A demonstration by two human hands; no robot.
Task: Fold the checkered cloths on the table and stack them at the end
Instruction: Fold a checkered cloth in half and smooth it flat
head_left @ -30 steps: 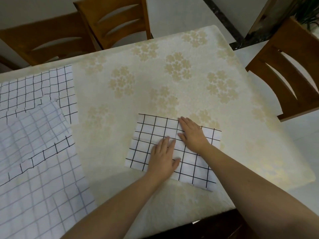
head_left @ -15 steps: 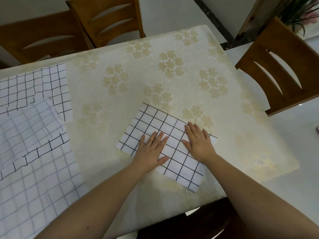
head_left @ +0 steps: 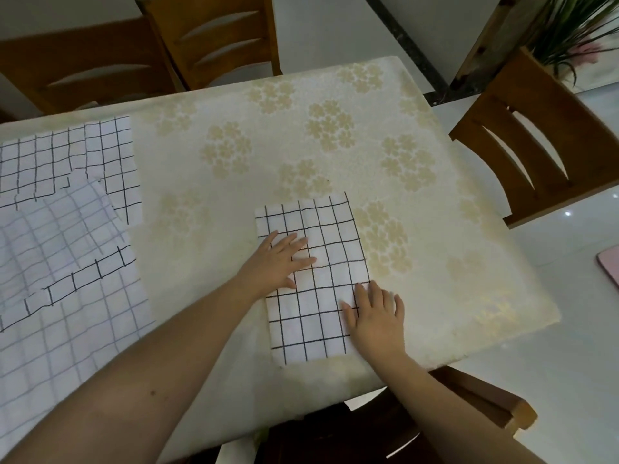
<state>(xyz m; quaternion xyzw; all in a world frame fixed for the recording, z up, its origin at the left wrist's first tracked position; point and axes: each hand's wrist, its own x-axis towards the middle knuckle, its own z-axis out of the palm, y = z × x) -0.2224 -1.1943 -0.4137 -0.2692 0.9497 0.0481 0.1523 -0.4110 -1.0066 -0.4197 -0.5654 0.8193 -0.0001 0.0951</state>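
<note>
Fingers of left hand [head_left: 279, 261] and right hand [head_left: 376, 318] spread flat, pressing folded rectangular checkered cloth [head_left: 315, 276].

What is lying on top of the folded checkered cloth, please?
Both hands lie flat on the folded checkered cloth: left hand, right hand. The grid beneath the palms is covered.
</note>
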